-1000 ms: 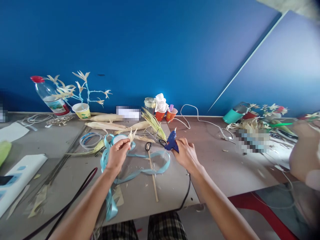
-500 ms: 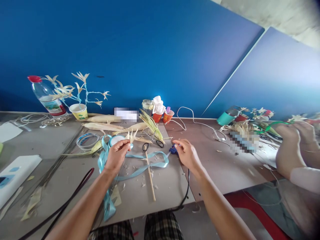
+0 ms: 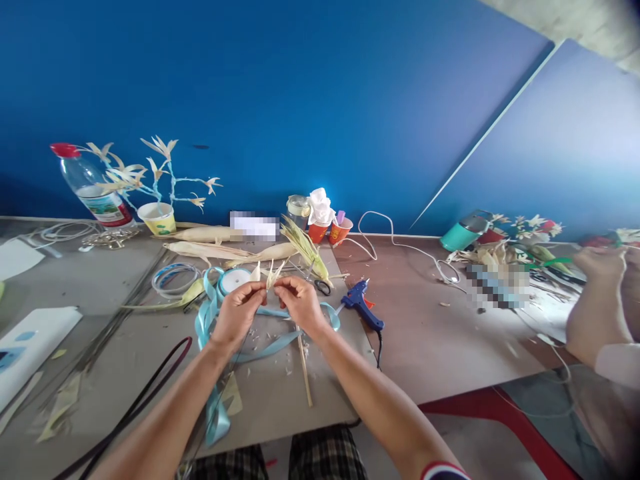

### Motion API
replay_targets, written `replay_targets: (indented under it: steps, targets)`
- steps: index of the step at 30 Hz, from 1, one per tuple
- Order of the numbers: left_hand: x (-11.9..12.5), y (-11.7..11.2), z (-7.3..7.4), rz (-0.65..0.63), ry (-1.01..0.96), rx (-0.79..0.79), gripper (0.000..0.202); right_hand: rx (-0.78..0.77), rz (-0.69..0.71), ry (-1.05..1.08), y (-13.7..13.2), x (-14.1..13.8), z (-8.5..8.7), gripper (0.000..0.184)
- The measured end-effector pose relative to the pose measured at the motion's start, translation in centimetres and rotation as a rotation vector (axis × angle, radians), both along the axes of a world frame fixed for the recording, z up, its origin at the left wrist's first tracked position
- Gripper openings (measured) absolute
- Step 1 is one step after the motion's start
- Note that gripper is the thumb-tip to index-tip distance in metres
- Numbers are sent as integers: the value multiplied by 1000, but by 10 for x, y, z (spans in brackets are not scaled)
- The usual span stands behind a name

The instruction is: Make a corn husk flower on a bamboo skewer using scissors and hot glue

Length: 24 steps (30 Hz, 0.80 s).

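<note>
Above the table, my left hand (image 3: 241,310) pinches a small pale corn-husk flower (image 3: 271,275) with pointed petals. My right hand (image 3: 301,305) is closed at the flower's other side, thumb and fingertips on its base. Behind the hands lies a roll of light-blue ribbon (image 3: 235,280), its loose end looping under them and down the table's front. A blue glue gun (image 3: 361,305) rests to the right of my right hand. Below the hands a thin wooden stick (image 3: 305,373) lies on the table. Scissors (image 3: 323,287) are partly hidden behind my right hand.
Corn husks (image 3: 215,252), red paper cups (image 3: 341,231) and a jar (image 3: 298,210) stand or lie along the back. At left are a bottle (image 3: 97,197), a yellow cup (image 3: 157,220) of husk flowers and a white device (image 3: 35,347). Another person's arm (image 3: 597,300) is at far right.
My right hand has left the glue gun, which now lies in full view, and has moved left to meet my left hand at the husk flower.
</note>
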<state>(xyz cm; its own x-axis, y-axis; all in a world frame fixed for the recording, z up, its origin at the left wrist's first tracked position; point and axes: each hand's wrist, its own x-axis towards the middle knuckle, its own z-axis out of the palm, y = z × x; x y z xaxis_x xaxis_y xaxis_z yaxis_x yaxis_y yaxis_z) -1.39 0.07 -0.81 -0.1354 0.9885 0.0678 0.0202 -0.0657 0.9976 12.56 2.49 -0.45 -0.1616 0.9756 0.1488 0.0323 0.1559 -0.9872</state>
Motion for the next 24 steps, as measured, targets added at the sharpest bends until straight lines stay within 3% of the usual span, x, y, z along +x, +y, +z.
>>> replay_targets:
  steps: [15,24]
  targets:
    - [4,0,-5,24,133,78,16,-3,-53,-7,-3,-6,-4,18]
    - [5,-5,1,93,399,243,13,-49,17,42,-5,-5,2,22]
